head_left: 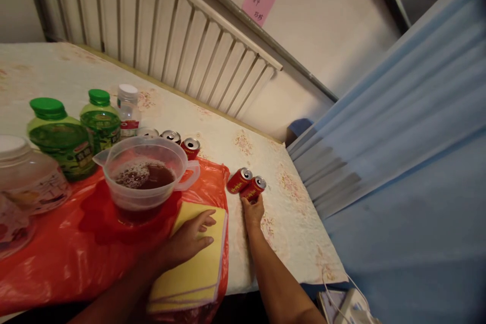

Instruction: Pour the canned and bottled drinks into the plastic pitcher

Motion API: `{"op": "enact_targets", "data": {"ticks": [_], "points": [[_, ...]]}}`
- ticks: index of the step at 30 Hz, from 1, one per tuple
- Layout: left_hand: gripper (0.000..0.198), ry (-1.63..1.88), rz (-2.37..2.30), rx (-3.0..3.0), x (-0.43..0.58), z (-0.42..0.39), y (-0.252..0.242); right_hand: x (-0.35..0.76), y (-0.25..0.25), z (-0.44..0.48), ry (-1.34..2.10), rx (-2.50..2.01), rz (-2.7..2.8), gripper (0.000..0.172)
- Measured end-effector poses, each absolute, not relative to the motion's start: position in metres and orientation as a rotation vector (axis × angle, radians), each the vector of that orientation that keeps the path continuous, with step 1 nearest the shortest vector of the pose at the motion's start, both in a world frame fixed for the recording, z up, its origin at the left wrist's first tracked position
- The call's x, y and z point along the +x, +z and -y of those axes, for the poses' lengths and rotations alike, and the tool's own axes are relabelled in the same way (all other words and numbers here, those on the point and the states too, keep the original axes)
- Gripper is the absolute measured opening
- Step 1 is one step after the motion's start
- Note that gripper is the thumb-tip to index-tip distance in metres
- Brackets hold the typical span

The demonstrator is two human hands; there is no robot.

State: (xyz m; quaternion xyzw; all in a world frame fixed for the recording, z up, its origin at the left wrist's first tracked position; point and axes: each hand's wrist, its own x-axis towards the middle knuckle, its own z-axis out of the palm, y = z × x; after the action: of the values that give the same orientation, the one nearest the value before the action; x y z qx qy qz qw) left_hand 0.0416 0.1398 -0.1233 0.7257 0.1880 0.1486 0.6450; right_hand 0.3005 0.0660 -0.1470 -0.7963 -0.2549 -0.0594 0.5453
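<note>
My right hand (253, 211) is wrapped round the lower part of a red drink can (254, 187), which stands on the flowered tablecloth. Right beside it is another red can (240, 180); both tops show their openings. My left hand (193, 235) hovers over or rests on a stack of yellow cloths (190, 278), fingers apart and holding nothing; I cannot tell if it touches. Behind that hand, a clear plastic measuring jug (146, 197) contains dark reddish-brown liquid with foam on top. Its handle points right.
Red plastic sheeting (68, 248) lies under the jug and cloths. Two green-capped bottles (63, 144), a white-capped clear bottle (128, 106), large jars (34, 177) and more cans (190, 148) stand left and behind. A radiator (152, 25) and blue curtain (398, 162) border the table.
</note>
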Motion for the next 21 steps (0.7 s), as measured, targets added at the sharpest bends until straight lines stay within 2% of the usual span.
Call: {"op": "enact_targets", "data": {"ticks": [21], "points": [[0.067, 0.311, -0.448, 1.653, 0.039, -0.139, -0.113, 0.299, -0.143, -0.066, -0.13, -1.906, 0.593, 0.036]]}}
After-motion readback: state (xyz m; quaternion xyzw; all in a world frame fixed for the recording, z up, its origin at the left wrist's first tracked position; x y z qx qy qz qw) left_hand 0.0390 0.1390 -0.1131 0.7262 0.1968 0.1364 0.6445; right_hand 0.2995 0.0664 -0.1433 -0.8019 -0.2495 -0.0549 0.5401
